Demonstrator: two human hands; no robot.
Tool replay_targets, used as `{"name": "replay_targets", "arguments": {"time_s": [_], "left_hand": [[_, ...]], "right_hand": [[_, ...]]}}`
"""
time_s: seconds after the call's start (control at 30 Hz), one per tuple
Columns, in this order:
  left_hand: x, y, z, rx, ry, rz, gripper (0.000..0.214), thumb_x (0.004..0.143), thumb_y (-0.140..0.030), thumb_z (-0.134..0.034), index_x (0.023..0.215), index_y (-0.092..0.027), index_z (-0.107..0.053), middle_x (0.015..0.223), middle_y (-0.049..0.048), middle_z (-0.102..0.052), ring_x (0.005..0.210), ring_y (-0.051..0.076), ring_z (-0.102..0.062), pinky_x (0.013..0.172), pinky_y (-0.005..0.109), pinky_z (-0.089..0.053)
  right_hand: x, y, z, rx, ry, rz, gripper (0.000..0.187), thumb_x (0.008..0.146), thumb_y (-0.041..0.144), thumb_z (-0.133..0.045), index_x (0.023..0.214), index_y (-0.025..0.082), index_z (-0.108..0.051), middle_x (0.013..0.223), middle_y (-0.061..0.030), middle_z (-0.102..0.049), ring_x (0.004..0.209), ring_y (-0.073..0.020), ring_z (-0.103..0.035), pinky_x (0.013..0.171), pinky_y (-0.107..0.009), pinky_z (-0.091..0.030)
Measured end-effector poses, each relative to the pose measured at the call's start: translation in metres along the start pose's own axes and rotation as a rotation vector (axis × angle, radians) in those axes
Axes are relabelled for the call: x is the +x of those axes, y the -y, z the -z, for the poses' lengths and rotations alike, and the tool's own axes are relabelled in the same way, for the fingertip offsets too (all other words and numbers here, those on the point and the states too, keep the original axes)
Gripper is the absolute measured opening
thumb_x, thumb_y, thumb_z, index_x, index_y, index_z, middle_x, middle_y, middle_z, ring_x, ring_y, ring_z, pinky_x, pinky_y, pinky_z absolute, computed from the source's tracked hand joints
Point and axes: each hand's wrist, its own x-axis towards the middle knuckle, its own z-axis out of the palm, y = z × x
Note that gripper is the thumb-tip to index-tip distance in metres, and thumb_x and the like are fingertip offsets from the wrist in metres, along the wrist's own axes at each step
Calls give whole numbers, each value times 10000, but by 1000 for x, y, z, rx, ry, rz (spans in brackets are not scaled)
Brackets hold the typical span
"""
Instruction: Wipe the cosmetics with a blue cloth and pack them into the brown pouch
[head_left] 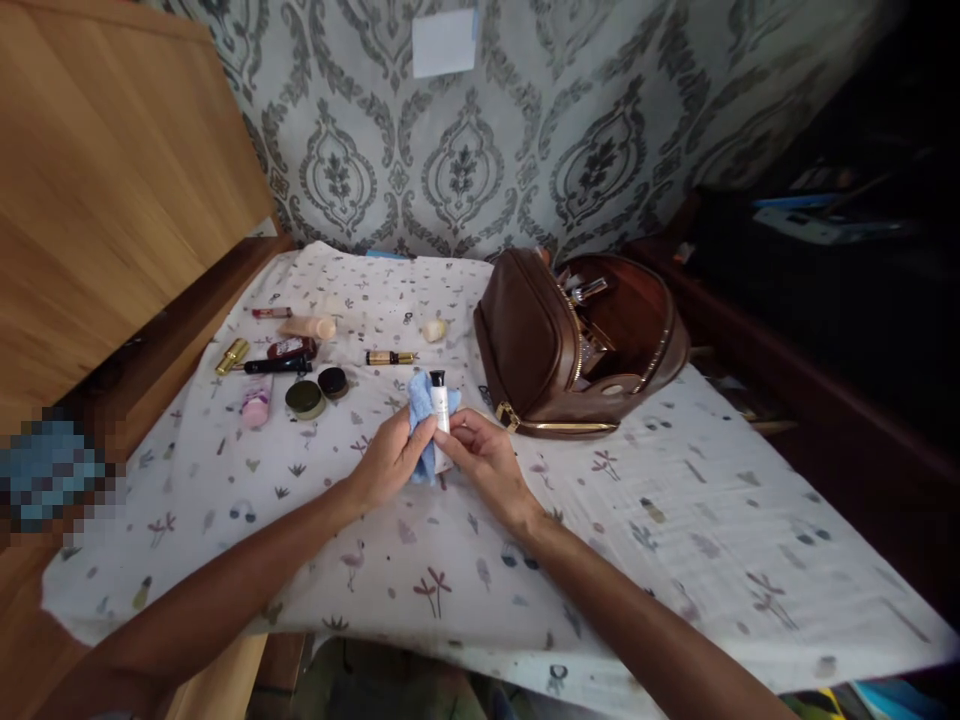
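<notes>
Between my hands, above the middle of the table, is a small white tube with a black cap [441,405], held upright. A light blue cloth [421,398] lies behind and around it. My left hand [391,455] is closed on the cloth, its thumb against the tube's left side. My right hand [486,458] grips the tube from the right with thumb and fingers. To the right stands a brown makeup bag [529,325], unzipped, with several cosmetics inside.
Left of my hands lie a dark green jar [304,401], a small black-lidded jar [333,382], a pink bottle [256,405], a black tube [274,366], a gold-and-black tube [390,358] and a beige tube [309,328]. A wooden panel [112,150] rises at left; patterned cloth [427,560] covers the table.
</notes>
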Motion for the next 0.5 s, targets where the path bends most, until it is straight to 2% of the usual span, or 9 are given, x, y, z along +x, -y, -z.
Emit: {"name": "replay_targets", "arguments": {"time_s": [0.13,0.27,0.4,0.5], "left_hand": [[2,-3,4,-5,41,-33,436,931,-604,-486,892,-199,-645,900,61,-682,854,198,-612,824,294,-486],[3,3,8,-115,-20,67,576,894,-726,-447,709,-195,-577,731,35,-611,727,183,-553,729,285,-482],[5,12,7,-221,-6,152,535,869,-689,-546,702,-182,-586,706,11,-585,691,152,-524,673,251,-463],[6,15,5,-310,-8,211,471,799,-642,-669,730,-179,-618,689,-5,-585,641,131,-511,589,221,-438]], "right_hand": [[2,-1,1,-48,-45,23,407,696,523,-832,762,199,-595,647,34,-602,571,-112,-529,522,-229,-459],[-1,2,-1,-177,-68,66,421,691,529,-828,717,196,-571,624,32,-573,557,-109,-497,518,-232,-406],[-4,6,-5,-226,-62,88,442,696,549,-812,690,202,-538,588,47,-517,526,-98,-438,495,-232,-353],[-5,6,-5,-200,-55,99,468,692,573,-804,673,207,-513,582,51,-516,523,-96,-428,497,-234,-351]]}}
